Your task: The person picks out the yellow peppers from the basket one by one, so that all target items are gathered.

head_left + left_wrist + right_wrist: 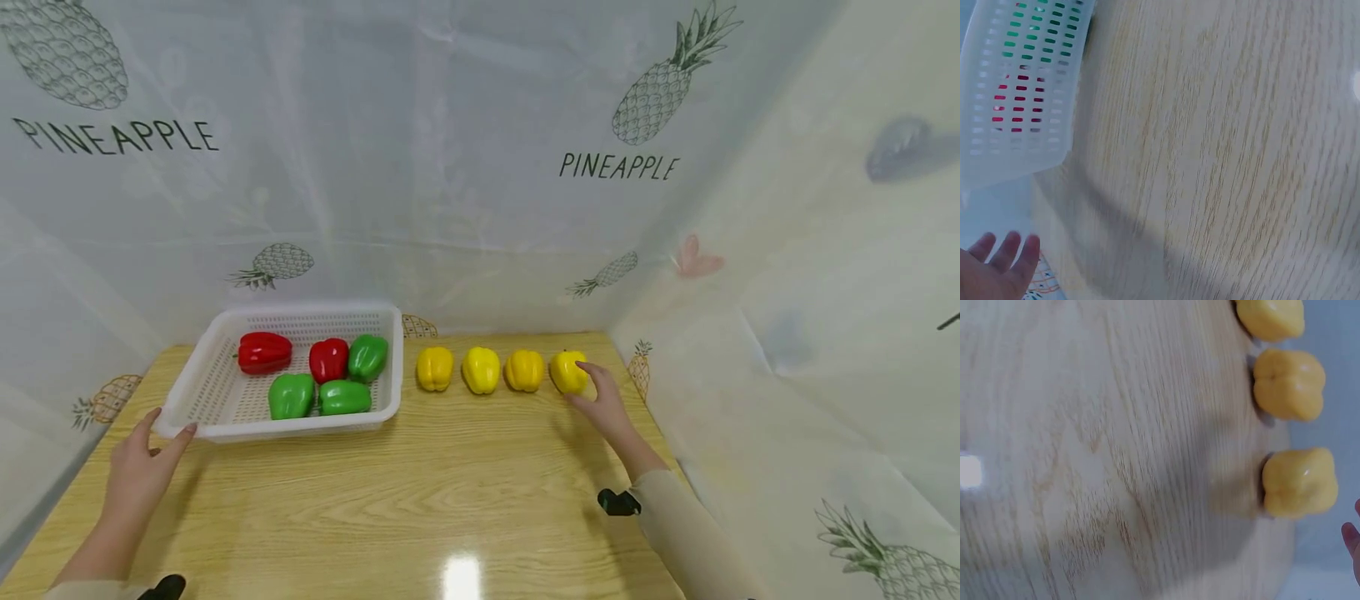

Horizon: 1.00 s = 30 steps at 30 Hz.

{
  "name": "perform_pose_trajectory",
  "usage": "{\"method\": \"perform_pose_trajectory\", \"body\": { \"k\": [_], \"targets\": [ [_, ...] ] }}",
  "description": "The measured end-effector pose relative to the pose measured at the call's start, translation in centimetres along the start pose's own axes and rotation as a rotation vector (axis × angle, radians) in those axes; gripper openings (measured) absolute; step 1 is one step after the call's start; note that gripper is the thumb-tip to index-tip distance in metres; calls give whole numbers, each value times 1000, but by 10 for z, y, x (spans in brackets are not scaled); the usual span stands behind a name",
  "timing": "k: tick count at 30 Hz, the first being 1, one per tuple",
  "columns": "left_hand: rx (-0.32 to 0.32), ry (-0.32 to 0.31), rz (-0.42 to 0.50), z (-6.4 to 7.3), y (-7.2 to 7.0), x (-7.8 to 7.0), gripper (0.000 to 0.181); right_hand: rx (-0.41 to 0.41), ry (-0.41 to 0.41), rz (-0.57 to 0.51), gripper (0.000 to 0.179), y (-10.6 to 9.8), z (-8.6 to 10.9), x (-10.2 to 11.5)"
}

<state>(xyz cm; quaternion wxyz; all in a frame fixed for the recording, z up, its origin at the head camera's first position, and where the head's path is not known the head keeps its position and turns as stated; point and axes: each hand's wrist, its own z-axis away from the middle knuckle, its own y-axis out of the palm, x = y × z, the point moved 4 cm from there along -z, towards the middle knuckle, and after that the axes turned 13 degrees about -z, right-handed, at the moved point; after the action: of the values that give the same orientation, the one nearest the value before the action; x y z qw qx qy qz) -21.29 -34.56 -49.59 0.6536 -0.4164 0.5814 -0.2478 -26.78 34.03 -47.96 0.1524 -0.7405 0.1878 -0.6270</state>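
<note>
A white slotted plastic basket [225, 431] holds two red bell peppers [265, 353] and three green bell peppers [291, 395]. My left hand [140, 467] is at its near left corner, thumb and fingers spread, fingertips overlapping the rim in the head view. In the left wrist view a gap shows between the fingers [1005, 256] and the basket wall [1022, 140]. To the right, several yellow bell peppers stand in a row. My right hand [606, 408] reaches the rightmost yellow pepper [567, 372], thumb and fingers apart at its right side. Beside that pepper [1300, 482], the right wrist view shows only fingertips [1351, 539].
The wooden table [450, 492] carries the basket at its back left and the yellow pepper row [481, 370] along its back edge. A pale curtain [420, 167] printed with pineapples hangs behind and at the sides. Dark devices [619, 502] are strapped at both wrists.
</note>
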Motion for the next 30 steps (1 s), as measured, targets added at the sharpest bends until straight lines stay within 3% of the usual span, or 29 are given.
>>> {"method": "perform_pose_trajectory", "body": {
  "k": [4,10,16,30],
  "targets": [
    [-50,54,-28,2,-5,-5,80,40,-96,88,62,4,6,14],
    [-94,171,-116,5,-7,-22,79,94,-235,342,62,12,11,32],
    [-97,237,-180,10,-2,-43,80,137,-279,417,64,19,21,47],
    [-197,412,-335,31,5,-92,80,189,-317,539,73,33,44,69]
  ]
}}
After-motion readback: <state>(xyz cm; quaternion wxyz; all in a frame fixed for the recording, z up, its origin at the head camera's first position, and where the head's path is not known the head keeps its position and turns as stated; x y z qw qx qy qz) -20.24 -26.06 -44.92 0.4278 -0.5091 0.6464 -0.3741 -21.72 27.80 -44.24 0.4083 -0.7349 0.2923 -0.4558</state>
